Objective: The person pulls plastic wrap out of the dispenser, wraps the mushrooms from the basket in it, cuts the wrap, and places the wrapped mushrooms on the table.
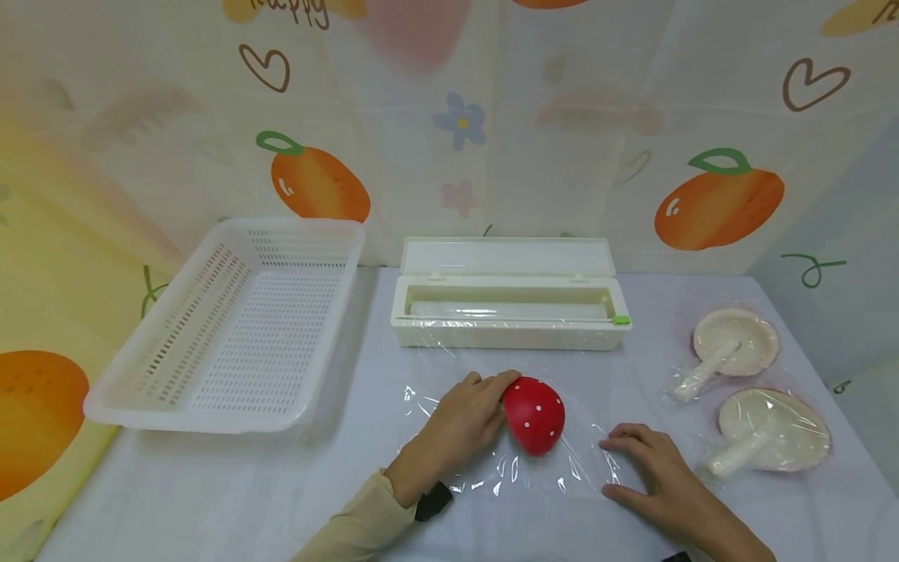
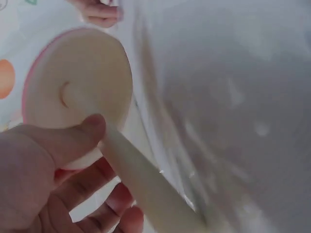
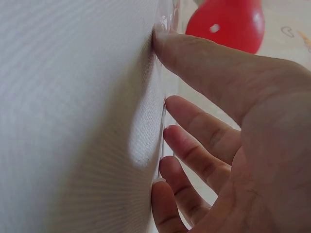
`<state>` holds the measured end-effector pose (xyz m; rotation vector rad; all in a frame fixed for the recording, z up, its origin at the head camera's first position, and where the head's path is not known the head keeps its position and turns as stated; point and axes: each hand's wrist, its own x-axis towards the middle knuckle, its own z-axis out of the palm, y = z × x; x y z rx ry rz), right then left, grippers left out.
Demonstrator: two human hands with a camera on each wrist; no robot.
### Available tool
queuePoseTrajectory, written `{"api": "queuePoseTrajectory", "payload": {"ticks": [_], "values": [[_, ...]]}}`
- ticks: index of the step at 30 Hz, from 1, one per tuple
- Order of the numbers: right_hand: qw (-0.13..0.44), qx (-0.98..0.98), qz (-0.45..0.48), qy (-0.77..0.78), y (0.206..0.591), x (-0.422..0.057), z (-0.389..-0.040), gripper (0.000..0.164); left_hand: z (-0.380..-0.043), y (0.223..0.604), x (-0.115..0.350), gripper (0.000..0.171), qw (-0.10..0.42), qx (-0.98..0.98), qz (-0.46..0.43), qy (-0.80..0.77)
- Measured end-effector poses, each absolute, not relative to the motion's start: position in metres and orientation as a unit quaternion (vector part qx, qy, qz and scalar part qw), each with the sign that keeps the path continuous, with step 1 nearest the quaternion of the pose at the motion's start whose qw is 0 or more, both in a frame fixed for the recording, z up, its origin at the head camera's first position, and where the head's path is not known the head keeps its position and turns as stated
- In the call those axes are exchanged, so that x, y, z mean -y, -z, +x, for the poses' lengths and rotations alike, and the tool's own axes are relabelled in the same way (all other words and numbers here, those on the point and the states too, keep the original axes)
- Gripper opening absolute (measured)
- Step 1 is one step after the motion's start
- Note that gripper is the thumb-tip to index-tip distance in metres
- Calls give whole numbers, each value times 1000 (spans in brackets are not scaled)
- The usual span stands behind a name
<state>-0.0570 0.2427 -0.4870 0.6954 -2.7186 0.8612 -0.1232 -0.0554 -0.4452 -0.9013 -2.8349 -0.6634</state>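
Observation:
My left hand (image 1: 460, 417) holds a toy mushroom (image 1: 534, 415) whose red cap has white dots. In the left wrist view, the thumb and fingers grip its cream stem (image 2: 141, 179), and the cap's pale underside (image 2: 92, 63) faces the camera. Beneath it, a sheet of clear cling film (image 1: 509, 476) lies on the table, stretching toward the dispenser (image 1: 513, 336). At the sheet's right side is my right hand (image 1: 656, 476), thumb and fingers spread apart. Its fingertips (image 3: 177, 104) touch the film edge or the tabletop; I cannot tell which.
Two more mushrooms, a smaller one (image 1: 755, 359) and a larger one (image 1: 794, 445), lie stem-up in clear film at the right. A white perforated basket (image 1: 288, 417) stands at the left. The dispenser's lid (image 1: 506, 256) is raised, near the patterned backdrop (image 1: 548, 172).

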Motion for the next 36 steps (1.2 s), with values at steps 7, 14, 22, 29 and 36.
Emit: {"api": "queuePoseTrajectory", "payload": {"ticks": [7,14,22,29,36], "values": [[109,917,245,-294,489,-243,-58,57,-122,446,53,58,45,942,-263,202],[129,919,246,-279,488,-244,-60,60,-121,441,57,56,59,940,-272,197],[133,905,262,-309,488,-241,-61,53,-120,432,63,50,35,952,-250,173],[112,873,334,-337,490,-243,-63,43,-118,427,69,46,5,950,-246,190],[116,874,338,-329,489,-241,-62,42,-113,426,86,29,-10,950,-262,173]]}}
